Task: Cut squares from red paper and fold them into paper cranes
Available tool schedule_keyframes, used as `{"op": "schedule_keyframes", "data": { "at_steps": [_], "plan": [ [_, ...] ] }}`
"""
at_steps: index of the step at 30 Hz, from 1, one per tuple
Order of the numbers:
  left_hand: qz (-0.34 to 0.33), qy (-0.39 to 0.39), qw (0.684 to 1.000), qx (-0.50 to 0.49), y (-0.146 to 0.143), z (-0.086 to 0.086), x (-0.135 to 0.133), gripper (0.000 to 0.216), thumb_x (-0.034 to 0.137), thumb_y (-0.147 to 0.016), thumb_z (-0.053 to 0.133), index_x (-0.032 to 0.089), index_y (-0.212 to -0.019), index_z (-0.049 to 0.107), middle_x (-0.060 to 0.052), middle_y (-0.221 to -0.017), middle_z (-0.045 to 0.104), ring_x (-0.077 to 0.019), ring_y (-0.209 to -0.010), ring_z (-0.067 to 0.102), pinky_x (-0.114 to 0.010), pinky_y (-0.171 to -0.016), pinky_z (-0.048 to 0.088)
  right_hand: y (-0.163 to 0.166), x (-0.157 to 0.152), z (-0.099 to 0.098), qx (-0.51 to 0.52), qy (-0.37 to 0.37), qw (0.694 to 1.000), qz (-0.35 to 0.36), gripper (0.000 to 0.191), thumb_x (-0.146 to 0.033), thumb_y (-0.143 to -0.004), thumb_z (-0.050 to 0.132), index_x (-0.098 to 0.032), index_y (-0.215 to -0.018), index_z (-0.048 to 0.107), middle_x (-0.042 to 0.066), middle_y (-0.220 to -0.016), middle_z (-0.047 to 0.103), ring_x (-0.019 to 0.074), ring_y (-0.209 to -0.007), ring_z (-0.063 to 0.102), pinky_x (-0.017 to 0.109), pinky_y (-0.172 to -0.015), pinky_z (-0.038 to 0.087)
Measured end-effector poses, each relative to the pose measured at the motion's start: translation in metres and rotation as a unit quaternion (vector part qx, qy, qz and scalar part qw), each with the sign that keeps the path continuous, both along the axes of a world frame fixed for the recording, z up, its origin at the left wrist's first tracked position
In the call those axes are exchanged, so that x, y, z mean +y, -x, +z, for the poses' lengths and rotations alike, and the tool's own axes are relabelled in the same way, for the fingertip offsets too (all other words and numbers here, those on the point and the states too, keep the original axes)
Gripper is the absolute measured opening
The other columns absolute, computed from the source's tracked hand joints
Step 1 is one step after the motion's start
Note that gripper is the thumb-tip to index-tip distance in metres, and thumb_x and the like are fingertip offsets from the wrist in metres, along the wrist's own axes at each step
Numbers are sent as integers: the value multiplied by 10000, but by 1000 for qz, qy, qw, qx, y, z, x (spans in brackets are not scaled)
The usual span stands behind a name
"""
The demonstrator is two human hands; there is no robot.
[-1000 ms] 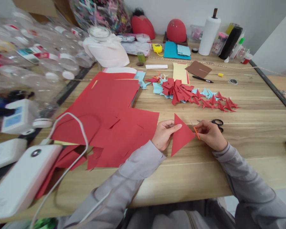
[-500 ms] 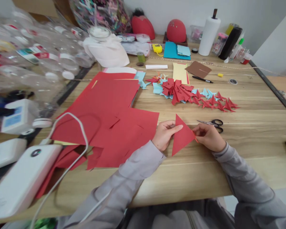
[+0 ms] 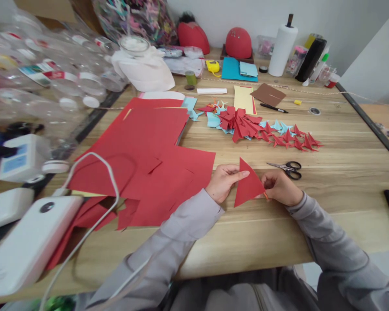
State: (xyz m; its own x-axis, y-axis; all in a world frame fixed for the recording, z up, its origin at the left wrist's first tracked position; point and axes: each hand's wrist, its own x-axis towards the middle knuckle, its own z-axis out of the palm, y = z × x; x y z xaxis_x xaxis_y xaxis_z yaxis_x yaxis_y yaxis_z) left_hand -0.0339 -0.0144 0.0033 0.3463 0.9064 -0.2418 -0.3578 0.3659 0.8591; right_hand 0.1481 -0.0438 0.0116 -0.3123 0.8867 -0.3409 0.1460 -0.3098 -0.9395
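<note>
A red paper triangle [image 3: 248,183] is held upright between both hands above the wooden table [image 3: 337,142]. My left hand [image 3: 223,182] pinches its left edge, with fingers closed on the paper. My right hand [image 3: 280,186] grips its right corner, and a thin orange sliver shows at the fingertips. Black-handled scissors [image 3: 287,167] lie just beyond my right hand. Loose red paper sheets [image 3: 149,151] spread to the left of my left hand.
A heap of folded red and light-blue paper shapes [image 3: 262,127] lies mid-table. A white device with a cable [image 3: 29,242] sits front left, plastic bottles [image 3: 52,73] far left. Paper towel roll [image 3: 281,43], blue, yellow and brown sheets and a pen line the back.
My right hand has drawn in closer to the triangle's right corner, hiding most of the orange sliver. The triangle has tilted slightly. The view shifted a little.
</note>
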Motion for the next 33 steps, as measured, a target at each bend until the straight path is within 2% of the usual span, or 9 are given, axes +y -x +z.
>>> {"op": "schedule_keyframes", "data": {
  "at_steps": [3,7,14,19,22,25,27,30,33],
  "plan": [
    [-15,3,1000,2,0,2,-1,270,318,-534,849,129,-688,733,-62,-682,717,-157,-609,640,-288,-642,497,0,1,-1,42,41,998,4,435,-329,-421,887,-155,-598,529,-42,-461,604,73,-362,526,174,-367,441],
    [-55,3,998,4,0,3,-2,274,319,-540,847,119,-690,735,-71,-687,717,-156,-608,641,-276,-622,493,0,1,-5,90,76,993,-5,446,-358,-440,890,-148,-622,541,-42,-446,607,67,-333,526,142,-335,413],
    [-92,17,995,-36,1,8,-3,291,335,-512,864,116,-613,702,-37,-568,668,-115,-515,602,-227,-544,479,7,-10,-3,216,134,965,64,453,-370,-477,890,-140,-705,573,23,-611,703,99,-466,622,179,-440,498],
    [-68,31,996,-41,2,8,-2,295,336,-538,855,109,-653,705,-53,-595,683,-134,-520,623,-240,-541,511,13,-13,1,231,134,964,7,394,-360,-526,869,-149,-719,597,10,-614,694,79,-442,587,173,-429,469],
    [-35,39,997,-54,0,4,0,300,307,-575,841,100,-755,719,-76,-717,722,-149,-621,668,-245,-606,544,7,-8,4,178,94,975,-91,405,-384,-504,859,-160,-724,603,-28,-555,643,59,-387,516,173,-385,416],
    [-13,40,996,-77,-3,1,2,308,308,-585,835,102,-776,709,-86,-792,733,-162,-692,686,-263,-656,561,-8,-6,7,41,-27,971,-234,428,-385,-504,846,-167,-795,622,-15,-596,657,80,-441,534,206,-431,440],
    [0,41,995,-89,-4,-1,3,299,304,-577,840,107,-751,697,-80,-783,732,-159,-695,686,-267,-668,564,-24,-8,6,-72,-120,944,-299,442,-406,-541,823,-164,-859,635,33,-682,694,141,-580,625,266,-551,515],
    [9,52,994,-101,-5,-2,5,277,281,-580,837,107,-732,685,-70,-763,726,-146,-682,683,-251,-662,561,-55,-15,-2,-180,-195,894,-360,396,-461,-619,749,-160,-848,632,85,-770,706,202,-693,664,354,-663,546],
    [16,60,991,-117,-6,-1,5,254,256,-597,825,104,-739,680,-71,-768,722,-145,-692,683,-242,-655,558,-91,-21,-13,-349,-236,797,-432,314,-421,-708,643,-148,-863,634,103,-769,692,213,-683,646,386,-692,523]
  ]
}}
